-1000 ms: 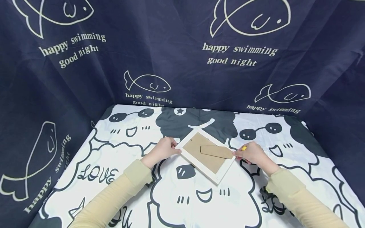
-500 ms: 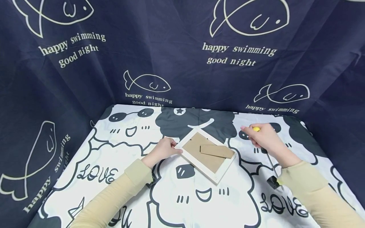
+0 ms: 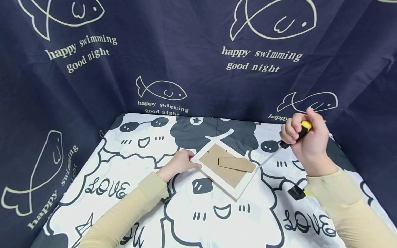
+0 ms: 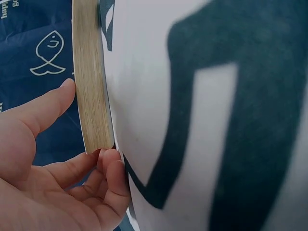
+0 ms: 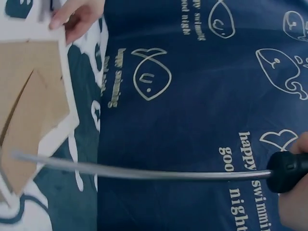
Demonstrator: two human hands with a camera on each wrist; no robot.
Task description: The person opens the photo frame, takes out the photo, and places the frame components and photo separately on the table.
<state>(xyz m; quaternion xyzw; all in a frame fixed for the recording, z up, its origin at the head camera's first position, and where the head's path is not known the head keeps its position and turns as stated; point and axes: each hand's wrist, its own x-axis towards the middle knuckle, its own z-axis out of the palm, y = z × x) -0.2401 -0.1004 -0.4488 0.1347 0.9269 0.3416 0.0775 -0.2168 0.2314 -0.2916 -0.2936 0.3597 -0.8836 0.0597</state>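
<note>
A white picture frame (image 3: 217, 178) lies face down on the patterned cloth, its brown backing board (image 3: 211, 159) and easel leg (image 3: 235, 164) showing. My left hand (image 3: 180, 162) pinches the frame's left corner. In the left wrist view the thumb rests along one side of the wood-coloured edge (image 4: 90, 86), with the fingers curled at its end. My right hand (image 3: 310, 144) is raised above the cloth and grips a screwdriver by its yellow and black handle (image 3: 305, 127). The metal shaft (image 5: 168, 174) slants down, its tip right at the frame's right corner in the head view.
The table is covered with a white cloth (image 3: 142, 193) with black cartoon drawings. Dark blue curtains (image 3: 198, 62) with fish prints hang close behind and at both sides. A small black box (image 3: 296, 192) shows at the right sleeve's cuff.
My right hand has let go of the frame's right corner, moved up and right, and turned so the screwdriver points down-left at that corner. My left hand and the frame stay put.
</note>
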